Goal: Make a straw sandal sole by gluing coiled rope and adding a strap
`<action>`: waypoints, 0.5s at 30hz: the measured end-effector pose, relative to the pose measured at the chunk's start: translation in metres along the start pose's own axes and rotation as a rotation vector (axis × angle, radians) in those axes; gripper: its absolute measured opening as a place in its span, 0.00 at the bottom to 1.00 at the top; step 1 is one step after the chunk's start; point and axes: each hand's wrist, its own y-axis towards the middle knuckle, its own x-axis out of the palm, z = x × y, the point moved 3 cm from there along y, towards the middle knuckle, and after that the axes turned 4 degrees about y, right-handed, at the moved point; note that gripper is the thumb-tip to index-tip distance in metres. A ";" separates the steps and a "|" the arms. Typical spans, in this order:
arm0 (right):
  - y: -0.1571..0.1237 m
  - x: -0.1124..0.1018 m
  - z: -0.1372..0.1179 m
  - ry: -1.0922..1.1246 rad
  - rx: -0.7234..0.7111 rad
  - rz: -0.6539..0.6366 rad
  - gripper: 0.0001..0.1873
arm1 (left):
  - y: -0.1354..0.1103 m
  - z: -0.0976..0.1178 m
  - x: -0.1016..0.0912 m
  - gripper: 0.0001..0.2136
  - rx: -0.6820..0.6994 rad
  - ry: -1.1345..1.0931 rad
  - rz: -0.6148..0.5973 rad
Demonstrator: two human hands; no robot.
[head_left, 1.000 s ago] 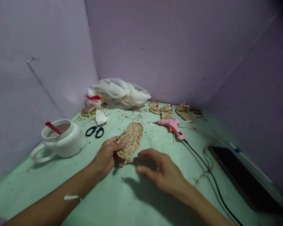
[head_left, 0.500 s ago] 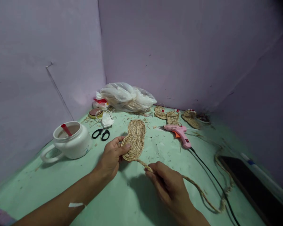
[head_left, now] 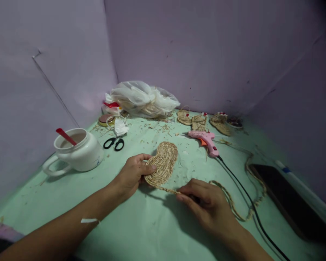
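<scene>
My left hand (head_left: pixel 134 174) pinches the near end of a woven straw sole (head_left: pixel 163 164), shaped like a small sandal bottom, that lies on the green table (head_left: pixel 141 228). A braided straw cord (head_left: pixel 233 206) runs from the sole's near edge to the right. My right hand (head_left: pixel 206 204) is closed on that cord close to the sole, fingers pressed together. The rest of the cord loops across the table toward the right.
A pink glue gun (head_left: pixel 205 139) with a black cable (head_left: pixel 250 210) lies behind the sole. Black scissors (head_left: pixel 114 144), a white pot (head_left: pixel 77 152) with a red stick, a plastic bag (head_left: pixel 142 98), finished straw sandals (head_left: pixel 198 121) and a dark tablet (head_left: pixel 288 203) surround the work.
My right hand went from hovering open to gripping the braided cord and drawing it near the sole. The sole has been turned slightly and sits lower on the table.
</scene>
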 end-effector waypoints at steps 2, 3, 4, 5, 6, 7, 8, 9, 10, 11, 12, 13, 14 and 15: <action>-0.009 -0.001 0.002 0.000 -0.006 -0.023 0.10 | -0.001 -0.004 0.004 0.17 -0.024 0.034 -0.034; -0.012 -0.001 0.004 0.014 0.004 -0.023 0.10 | -0.001 -0.005 0.005 0.17 -0.036 0.055 -0.033; -0.014 0.000 0.005 0.029 0.014 -0.022 0.10 | -0.001 -0.007 0.005 0.16 -0.047 0.090 -0.021; -0.015 0.002 0.007 0.036 0.018 -0.023 0.10 | -0.001 -0.008 0.004 0.15 -0.054 0.148 -0.004; -0.016 0.004 0.007 0.031 0.015 -0.027 0.10 | -0.001 -0.008 0.002 0.13 -0.042 0.233 0.018; -0.015 0.006 0.008 0.015 0.005 -0.031 0.10 | -0.001 -0.007 0.000 0.12 0.001 0.341 0.052; -0.015 0.008 0.008 -0.010 -0.009 -0.035 0.10 | -0.002 -0.004 -0.002 0.11 0.082 0.468 0.100; -0.014 0.010 0.007 -0.036 -0.022 -0.038 0.10 | -0.005 -0.001 -0.004 0.10 0.194 0.609 0.156; -0.014 0.011 0.007 -0.060 -0.031 -0.037 0.09 | -0.008 0.003 -0.005 0.10 0.321 0.754 0.208; -0.013 0.012 0.006 -0.081 -0.035 -0.033 0.09 | -0.011 0.007 -0.005 0.10 0.444 0.888 0.247; -0.013 0.012 0.006 -0.098 -0.039 -0.027 0.08 | -0.014 0.009 -0.004 0.11 0.543 1.001 0.263; -0.013 0.013 0.005 -0.110 -0.043 -0.022 0.07 | -0.017 0.010 -0.003 0.12 0.609 1.088 0.246; -0.013 0.013 0.004 -0.120 -0.049 -0.019 0.07 | -0.018 0.009 -0.002 0.12 0.645 1.148 0.200; -0.013 0.014 0.003 -0.127 -0.060 -0.014 0.07 | -0.018 0.008 0.000 0.13 0.657 1.175 0.144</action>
